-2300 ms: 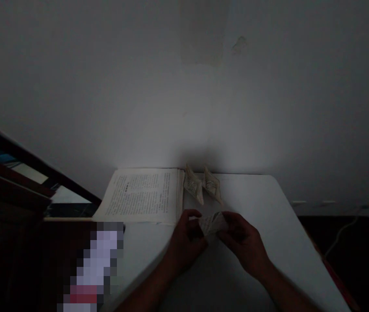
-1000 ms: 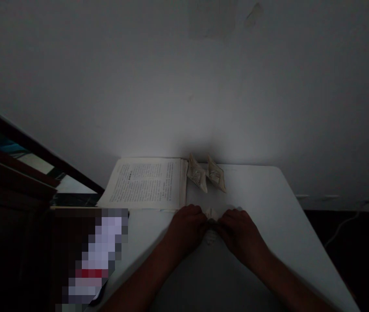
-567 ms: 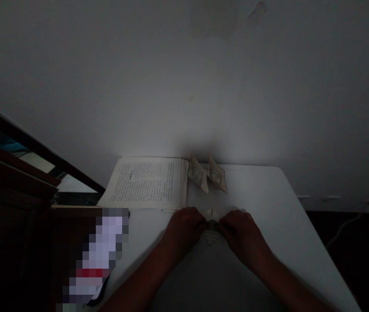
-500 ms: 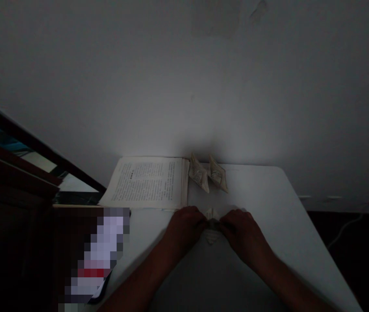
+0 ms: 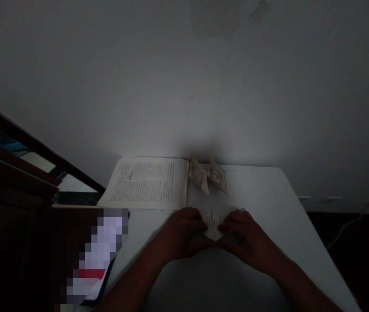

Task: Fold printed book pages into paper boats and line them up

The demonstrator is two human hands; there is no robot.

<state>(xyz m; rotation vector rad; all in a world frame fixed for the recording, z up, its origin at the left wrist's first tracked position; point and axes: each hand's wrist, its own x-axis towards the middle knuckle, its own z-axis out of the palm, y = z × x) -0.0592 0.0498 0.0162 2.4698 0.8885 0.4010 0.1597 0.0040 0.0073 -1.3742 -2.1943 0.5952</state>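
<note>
Between my two hands, low over the white table, is a small piece of folded paper with print on it, roughly diamond-shaped. My left hand grips its left edge, fingers above and thumb reaching to the bottom corner. From the other side my right hand pinches the right edge, its thumb meeting the left thumb at the bottom corner. Just beyond stand two folded paper boats, a left paper boat and a right paper boat, side by side and slanted.
A thick open book with printed pages lies at the table's back left, beside the boats. A phone, its screen blurred out, rests at the left edge. The grey wall rises behind the table. A pale cable hangs at the right.
The folded paper now shows a flatter, wider face toward me. Both thumbs have come down and together at its bottom corner. The boats and book have stayed in place.
</note>
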